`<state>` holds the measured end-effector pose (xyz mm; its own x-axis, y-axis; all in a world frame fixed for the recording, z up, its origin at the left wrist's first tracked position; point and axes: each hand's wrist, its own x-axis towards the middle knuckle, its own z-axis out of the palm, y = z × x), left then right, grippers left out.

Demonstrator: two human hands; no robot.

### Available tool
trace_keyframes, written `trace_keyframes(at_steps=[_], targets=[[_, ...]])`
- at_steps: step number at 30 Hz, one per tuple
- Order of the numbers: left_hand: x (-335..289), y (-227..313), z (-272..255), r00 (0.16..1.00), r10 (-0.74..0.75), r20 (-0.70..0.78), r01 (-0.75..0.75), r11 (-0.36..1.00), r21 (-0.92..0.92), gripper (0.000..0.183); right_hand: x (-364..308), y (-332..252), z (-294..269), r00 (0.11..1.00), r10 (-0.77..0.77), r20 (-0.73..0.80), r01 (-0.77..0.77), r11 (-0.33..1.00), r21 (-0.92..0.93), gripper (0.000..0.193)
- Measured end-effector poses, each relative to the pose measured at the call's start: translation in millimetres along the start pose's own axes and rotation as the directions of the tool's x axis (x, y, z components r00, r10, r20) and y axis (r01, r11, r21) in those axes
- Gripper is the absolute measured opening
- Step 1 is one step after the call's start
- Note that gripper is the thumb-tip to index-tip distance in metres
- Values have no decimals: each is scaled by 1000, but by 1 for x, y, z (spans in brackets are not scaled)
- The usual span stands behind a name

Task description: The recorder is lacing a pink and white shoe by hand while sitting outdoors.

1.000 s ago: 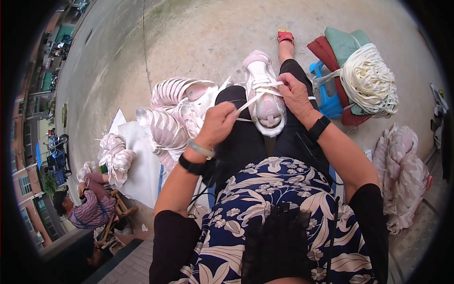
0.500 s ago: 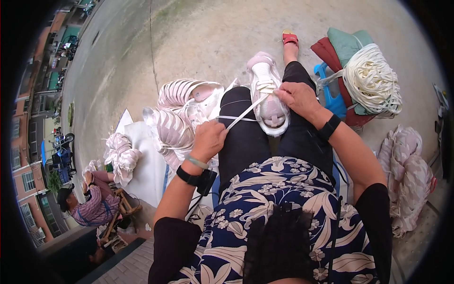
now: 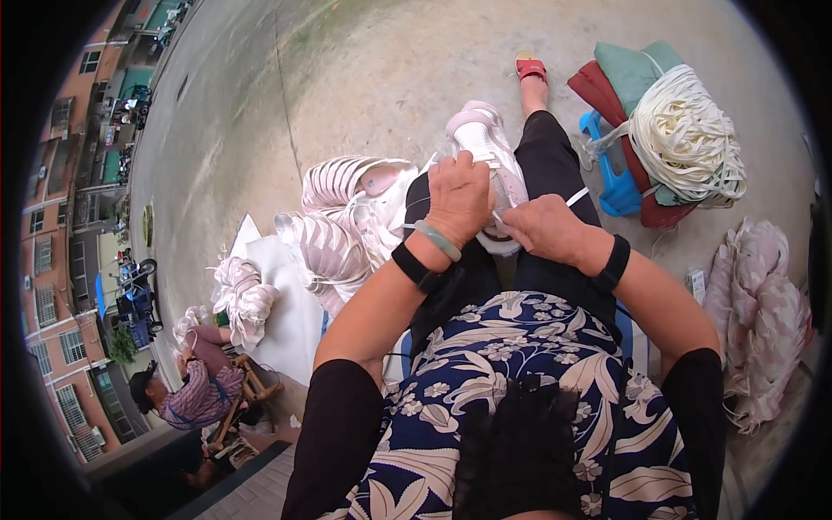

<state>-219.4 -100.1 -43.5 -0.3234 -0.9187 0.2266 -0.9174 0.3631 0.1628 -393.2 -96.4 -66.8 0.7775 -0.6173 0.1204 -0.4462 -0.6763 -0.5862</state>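
A white and pale pink sneaker [image 3: 477, 134] lies across my lap between my thighs, toe end hidden behind my hands. Over its laced part, my left hand [image 3: 459, 195] is closed with curled fingers; what they grip is hidden. My right hand [image 3: 550, 230] is beside it on the right, thumb and fingers pinched on a white shoelace [image 3: 578, 197], one piece of which sticks out beyond the knuckles over my right thigh. To the left of my lap lie bundles of pink and white shoe uppers [image 3: 329, 251], strung with white laces.
A blue stool [image 3: 617, 191] at the right bears red and green cloth and a thick hank of cream laces [image 3: 685, 134]. Behind it sits another pink-white bundle [image 3: 754, 312]. A white sheet [image 3: 282, 316] lies at left, near a seated person [image 3: 195, 386] and a tied bundle [image 3: 245, 299].
My left hand has moved right and up from the stretched lace onto the sneaker. My right hand has come lower, near the shoe's toe end. The view has shifted slightly.
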Motion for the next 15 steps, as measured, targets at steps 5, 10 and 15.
trace_keyframes(at_steps=[5,10,15], targets=[[1,1,7,993,-26,115,8,988,154,16,2,3,3,1000,16,-25,-14,998,63,13],[11,8,13,986,120,-120,-119,993,11,10,2,4,6,999,35,-41,-28,989,146,13],[16,6,4,971,-210,118,241,861,-448,10,-1,7,-3,993,76,-89,-57,978,200,12]])
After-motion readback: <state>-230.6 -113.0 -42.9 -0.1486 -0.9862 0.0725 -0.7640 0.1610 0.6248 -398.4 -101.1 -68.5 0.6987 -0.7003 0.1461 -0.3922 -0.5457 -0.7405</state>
